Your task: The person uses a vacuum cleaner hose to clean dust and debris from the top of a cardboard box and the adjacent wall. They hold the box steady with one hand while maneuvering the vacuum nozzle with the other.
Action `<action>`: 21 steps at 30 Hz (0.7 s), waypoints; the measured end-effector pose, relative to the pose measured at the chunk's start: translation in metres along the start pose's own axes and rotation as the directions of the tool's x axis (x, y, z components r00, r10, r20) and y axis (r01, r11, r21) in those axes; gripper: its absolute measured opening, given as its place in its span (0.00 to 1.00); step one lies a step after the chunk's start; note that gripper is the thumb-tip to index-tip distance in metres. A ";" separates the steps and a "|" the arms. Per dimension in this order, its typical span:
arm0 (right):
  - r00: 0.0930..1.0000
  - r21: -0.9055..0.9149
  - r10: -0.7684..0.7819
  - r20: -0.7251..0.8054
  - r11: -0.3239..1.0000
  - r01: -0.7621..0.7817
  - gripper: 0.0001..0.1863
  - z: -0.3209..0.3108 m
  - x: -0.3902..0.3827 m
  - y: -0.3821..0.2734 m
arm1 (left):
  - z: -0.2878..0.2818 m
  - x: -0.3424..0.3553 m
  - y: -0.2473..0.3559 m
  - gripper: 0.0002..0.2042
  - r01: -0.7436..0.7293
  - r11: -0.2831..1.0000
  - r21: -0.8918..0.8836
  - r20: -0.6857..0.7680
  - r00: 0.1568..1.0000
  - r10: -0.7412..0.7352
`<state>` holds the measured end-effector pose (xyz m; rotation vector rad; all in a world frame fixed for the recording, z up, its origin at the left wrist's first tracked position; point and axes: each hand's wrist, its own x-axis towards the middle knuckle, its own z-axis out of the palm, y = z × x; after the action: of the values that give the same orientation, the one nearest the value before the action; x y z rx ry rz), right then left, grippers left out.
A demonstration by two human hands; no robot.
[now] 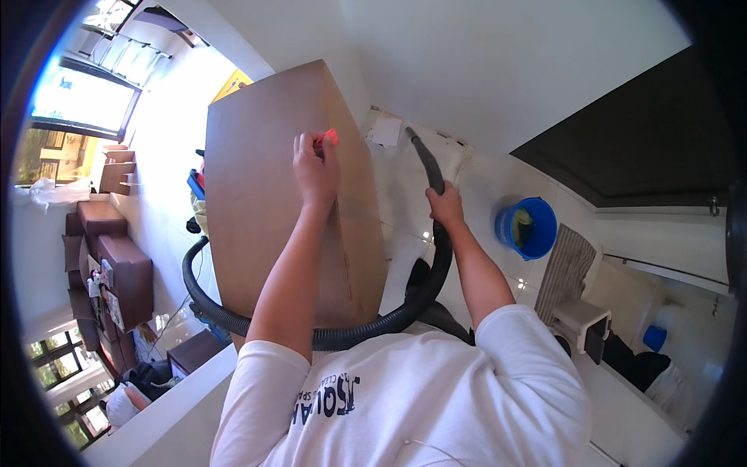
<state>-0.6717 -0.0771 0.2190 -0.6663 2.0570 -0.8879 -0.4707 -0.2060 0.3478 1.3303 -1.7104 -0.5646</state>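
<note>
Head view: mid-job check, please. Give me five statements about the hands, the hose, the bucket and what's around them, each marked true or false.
1. The left hand, seen against the large brown box-like unit, holds a small red object. True.
2. The right hand holds the black hose. True.
3. The large brown box-like unit is to the right of the right hand. False: it is to the left.
4. The striped mat lies beside the blue bucket. True.
5. The black hose reaches into the blue bucket. False: the two are apart.
</note>
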 end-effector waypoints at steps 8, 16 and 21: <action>0.980 0.002 0.014 0.197 1.000 -0.014 0.15 -0.050 -0.016 -0.009 | 0.000 0.000 -0.007 0.05 -0.031 1.000 0.005 -0.018 0.999 0.031; 0.954 0.037 0.004 0.299 0.999 -0.016 0.14 -0.053 -0.042 0.008 | 0.000 0.000 0.005 0.05 0.060 0.998 -0.021 0.019 0.998 -0.060; 0.945 0.103 0.011 0.328 0.994 -0.047 0.14 -0.047 -0.041 0.009 | 0.000 0.001 -0.005 0.06 -0.001 1.000 0.015 -0.010 1.000 0.001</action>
<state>-0.6885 -0.0265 0.2515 -0.6725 1.7054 -0.8074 -0.4686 -0.2085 0.3441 1.3406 -1.7103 -0.5449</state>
